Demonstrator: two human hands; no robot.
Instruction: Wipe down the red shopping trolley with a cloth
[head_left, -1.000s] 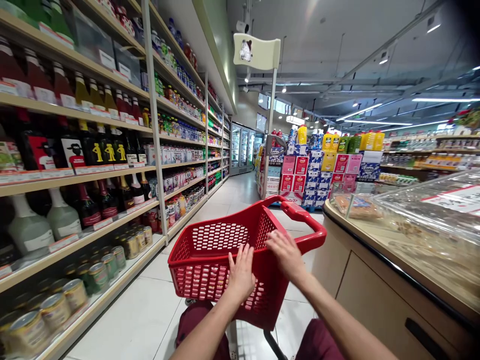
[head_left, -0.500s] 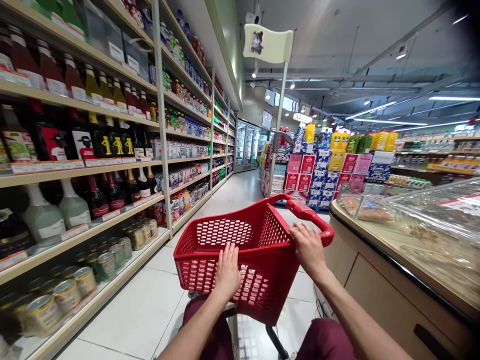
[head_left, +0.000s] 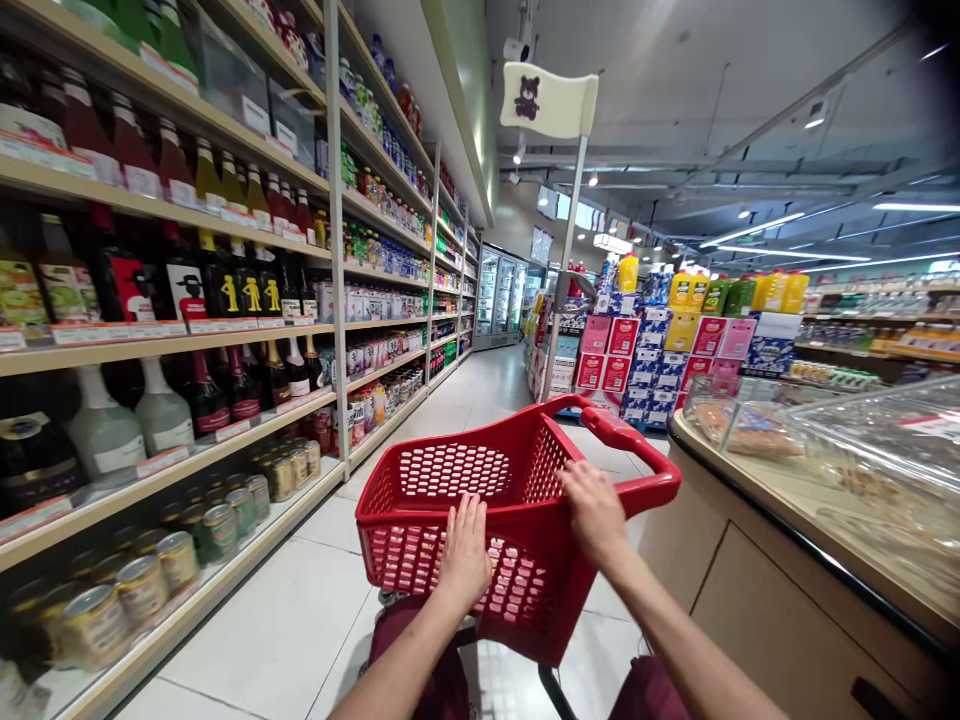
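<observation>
A small red plastic shopping cart [head_left: 540,600] with lattice sides stands sideways in front of me, its handle to the right. My left hand [head_left: 466,550] lies against the cart's near side, fingers stretched out and reaching just over the rim. Near the handle end, my right hand [head_left: 596,510] rests on the same rim with its fingers extended over the edge; its palm is hidden. The red handle [head_left: 626,440] curves just beyond my right hand. A pole rises behind the cart with a cream flag [head_left: 550,100] bearing a bear picture.
Shelves [head_left: 165,350] of bottles and cans line the left side. A wooden counter [head_left: 780,590] with clear covers stands close on the right. Stacked drink boxes [head_left: 660,365] are ahead, with glass-door fridges [head_left: 499,290] farther down the tiled aisle [head_left: 480,385].
My right hand has slid left along the rim, away from the handle. The cart and surroundings sit slightly farther right in view. My left hand stays against the cart's side.
</observation>
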